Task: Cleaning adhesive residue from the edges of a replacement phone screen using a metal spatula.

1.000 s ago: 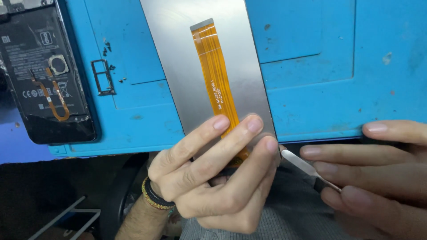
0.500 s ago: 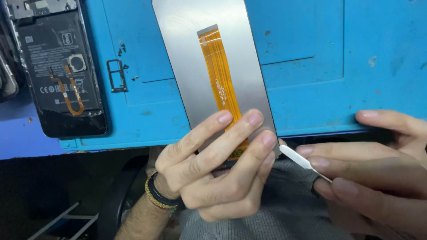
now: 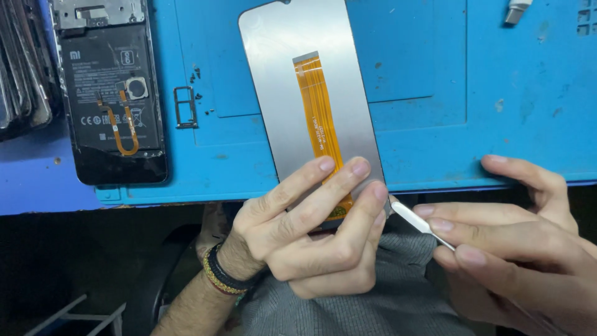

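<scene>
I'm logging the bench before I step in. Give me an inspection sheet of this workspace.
Surface: blue work mat, scuffed, over a darker blue bench edge.
Job's things: grey display panel, back side up, with an orange flex ribbon along its middle; thin metal pry tool, tip at the panel's lower right corner.
Clutter: opened phone with its back off; small card tray; stacked dark panels at the left edge.
Hands: left hand grips the panel's lower end; right hand holds the pry tool.
Cables: white connector at the top right.
Surroundings: grey fabric and dark space below the bench.
</scene>
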